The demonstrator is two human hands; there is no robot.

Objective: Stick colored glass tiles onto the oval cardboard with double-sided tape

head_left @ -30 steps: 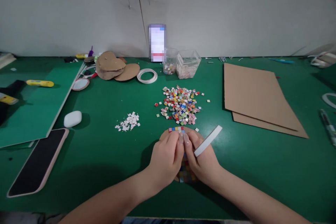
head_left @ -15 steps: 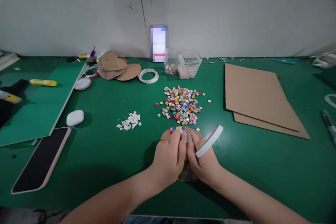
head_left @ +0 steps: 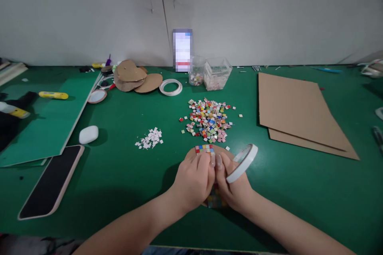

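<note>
My left hand and my right hand meet over a round cardboard disc near the table's front edge. Rows of small coloured mosaic tiles cover part of the disc; more tiles show below my hands. Both hands are closed, thumbs side by side, fingers curled in. Whatever lies between the fingertips is hidden. A white roll of tape stands tilted in my right hand, its ring partly around the fingers. Just beyond the disc lies a heap of loose mosaic tiles.
White paper scraps lie left of the heap. Farther left are a phone, a white case and a green board. Cardboard discs, another tape roll and clear containers stand behind. Cardboard sheets lie right.
The whole view has shifted slightly, moving everything a little to the right. My hands stay closed together over the disc, with the tape roll still in the right one.
</note>
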